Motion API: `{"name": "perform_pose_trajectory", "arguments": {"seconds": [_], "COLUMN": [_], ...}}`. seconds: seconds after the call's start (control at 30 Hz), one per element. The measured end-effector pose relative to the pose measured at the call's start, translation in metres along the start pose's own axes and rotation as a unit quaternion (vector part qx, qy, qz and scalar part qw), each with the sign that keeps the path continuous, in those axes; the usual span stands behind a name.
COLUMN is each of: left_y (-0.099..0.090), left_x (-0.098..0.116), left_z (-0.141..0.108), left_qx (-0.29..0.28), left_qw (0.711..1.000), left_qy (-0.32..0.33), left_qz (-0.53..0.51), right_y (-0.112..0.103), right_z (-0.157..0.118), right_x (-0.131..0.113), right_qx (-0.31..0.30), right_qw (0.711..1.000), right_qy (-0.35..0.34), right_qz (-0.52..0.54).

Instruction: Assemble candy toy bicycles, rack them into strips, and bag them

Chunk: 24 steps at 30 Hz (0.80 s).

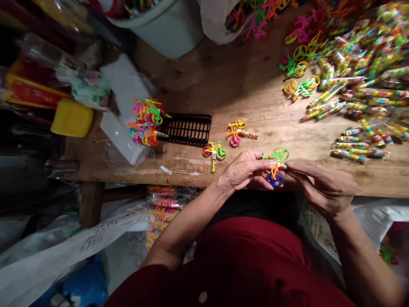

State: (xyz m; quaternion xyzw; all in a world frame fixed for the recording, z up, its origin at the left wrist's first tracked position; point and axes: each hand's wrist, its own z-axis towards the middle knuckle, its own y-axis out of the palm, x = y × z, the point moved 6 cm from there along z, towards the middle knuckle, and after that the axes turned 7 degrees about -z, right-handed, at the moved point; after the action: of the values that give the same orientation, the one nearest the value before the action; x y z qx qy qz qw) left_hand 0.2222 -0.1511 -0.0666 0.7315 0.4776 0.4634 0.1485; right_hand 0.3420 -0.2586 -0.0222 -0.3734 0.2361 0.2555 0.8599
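Near the table's front edge, my left hand [244, 171] pinches a small plastic bicycle [275, 178] with a green wheel and a blue wheel. From the right, my right hand [327, 185] grips the end of a candy tube [281, 166] lying against that bicycle's frame. Left of my hands are two bicycles with candy tubes, one with red and green wheels [220, 152], the other with yellow and pink wheels [235, 140]. Beyond them a black slotted rack [188, 128] bears bicycles [148, 111] packed at its left end.
Many candy tubes [367, 55] cover the wooden table [255, 81] at the right, beside loose bicycles [290, 87]. A pale bucket [169, 32] and a white bag [217, 23] stand at the back. A yellow container [72, 118] is at the left.
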Motion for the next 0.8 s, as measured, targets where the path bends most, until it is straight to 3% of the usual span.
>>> {"name": "perform_pose_trajectory", "arguments": {"seconds": [0.13, 0.27, 0.37, 0.47, 0.53, 0.63, 0.73, 0.8], "left_y": [-0.006, -0.006, -0.009, -0.017, -0.026, -0.036, -0.031, -0.016], "left_x": [-0.002, 0.000, 0.022, 0.053, 0.076, 0.105, 0.122, 0.126], "left_z": [0.001, 0.001, -0.006, -0.014, -0.020, -0.033, -0.043, -0.041], "left_qx": [0.036, 0.058, 0.119, 0.169, 0.235, 0.360, 0.444, 0.444], "left_qw": [0.999, 0.993, 0.976, 0.948, 0.884, 0.709, 0.578, 0.499], "left_qy": [0.025, 0.022, 0.079, 0.125, 0.148, 0.168, 0.234, 0.292], "left_qz": [0.032, 0.097, 0.166, 0.238, 0.376, 0.583, 0.643, 0.685], "right_y": [-0.006, 0.005, 0.021, 0.020, 0.000, -0.040, -0.058, -0.055], "right_z": [0.003, 0.000, 0.005, 0.011, 0.004, -0.020, -0.040, -0.046], "right_x": [0.000, 0.002, -0.001, 0.006, 0.014, 0.030, 0.054, 0.065], "right_qx": [-0.050, -0.045, -0.027, -0.001, 0.039, 0.078, 0.061, 0.053], "right_qw": [0.996, 0.998, 0.999, 0.997, 0.986, 0.959, 0.930, 0.920], "right_qy": [-0.061, -0.049, -0.046, -0.011, 0.025, 0.068, 0.089, 0.088], "right_qz": [-0.042, -0.017, -0.002, -0.079, -0.158, -0.264, -0.350, -0.377]}}
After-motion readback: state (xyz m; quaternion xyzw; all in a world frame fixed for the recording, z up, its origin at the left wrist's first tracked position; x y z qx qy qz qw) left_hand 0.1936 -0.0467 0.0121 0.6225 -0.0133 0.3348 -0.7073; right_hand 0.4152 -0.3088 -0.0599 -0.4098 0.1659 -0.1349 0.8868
